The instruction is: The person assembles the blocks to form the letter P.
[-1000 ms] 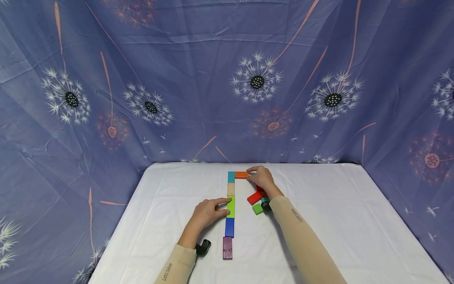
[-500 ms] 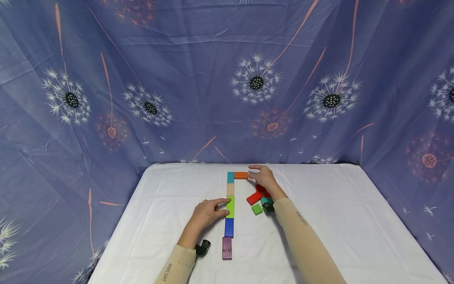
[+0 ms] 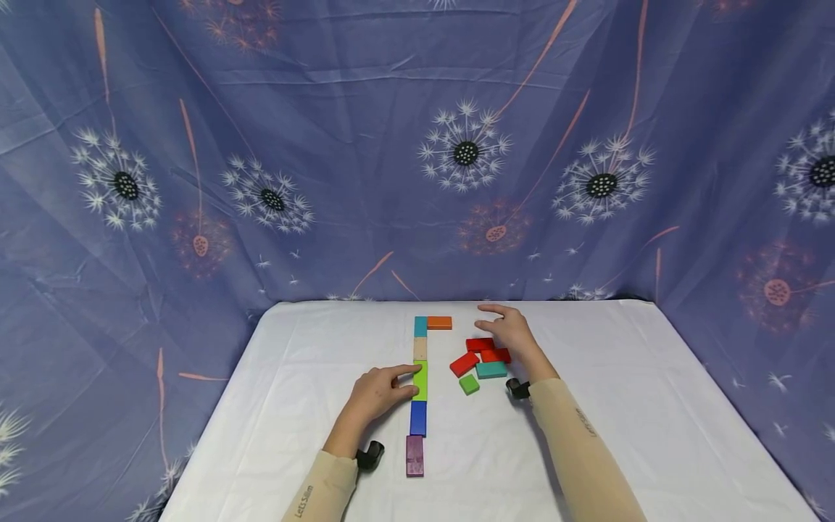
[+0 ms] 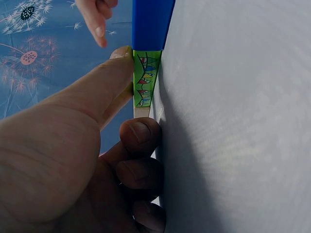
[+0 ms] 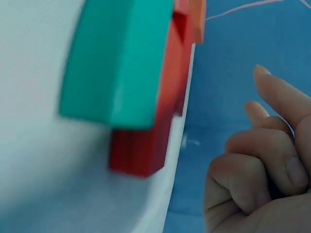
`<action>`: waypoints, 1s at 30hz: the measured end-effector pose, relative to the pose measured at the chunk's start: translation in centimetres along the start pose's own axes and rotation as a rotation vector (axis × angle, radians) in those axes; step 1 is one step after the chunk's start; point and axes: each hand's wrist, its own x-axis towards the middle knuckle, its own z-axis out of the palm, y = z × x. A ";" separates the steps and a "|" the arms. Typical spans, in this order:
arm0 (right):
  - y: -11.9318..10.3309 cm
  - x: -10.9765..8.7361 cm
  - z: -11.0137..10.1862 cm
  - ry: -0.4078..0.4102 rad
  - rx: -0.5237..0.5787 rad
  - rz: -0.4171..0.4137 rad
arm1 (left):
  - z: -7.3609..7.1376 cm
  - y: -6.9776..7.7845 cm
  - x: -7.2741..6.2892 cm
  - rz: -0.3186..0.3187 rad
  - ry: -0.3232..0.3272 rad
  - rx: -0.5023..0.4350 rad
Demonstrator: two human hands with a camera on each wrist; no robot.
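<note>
A row of blocks runs away from me on the white cloth: purple, blue, lime green, tan and light blue. At its far end an orange block points sideways to the right. My left hand rests its thumb and index fingertip on top of the lime green block, whose side shows painted bunting in the left wrist view. Beyond the loose blocks, my right hand hovers with nothing in it, thumb and index finger spread, other fingers curled in the right wrist view.
Right of the row lie red blocks, a teal block and a small green block, close together. A purple-blue curtain with dandelions hangs behind the table. Dark wrist cameras sit on both wrists.
My right hand has let go of the orange block and drawn back to the right, uncovering the red and teal blocks. My left hand stays on the lime green block.
</note>
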 end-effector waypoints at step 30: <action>4.2 -1.9 -1.5 -0.093 -0.237 0.015 | 0.2 -0.2 0.0 0.003 0.000 0.013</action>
